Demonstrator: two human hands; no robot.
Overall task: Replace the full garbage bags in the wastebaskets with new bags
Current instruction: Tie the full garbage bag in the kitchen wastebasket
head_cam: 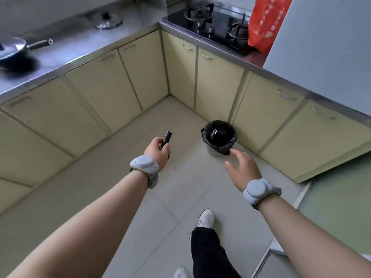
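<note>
Wastebasket (215, 151) on the floor against the corner cabinets (218, 85), lined with a black bag (219, 135) folded over its rim (fill level not discernible); right hand (242, 167) spread open and empty, near the rim; left hand (158, 150) closed around a roll of new bags (167, 138); best practice: gather the folded edge evenly before lifting.

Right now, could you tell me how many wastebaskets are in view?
1: the wastebasket, lined with a black bag, stands on the floor beside the right-hand cabinets. Others may be out of view.
</note>
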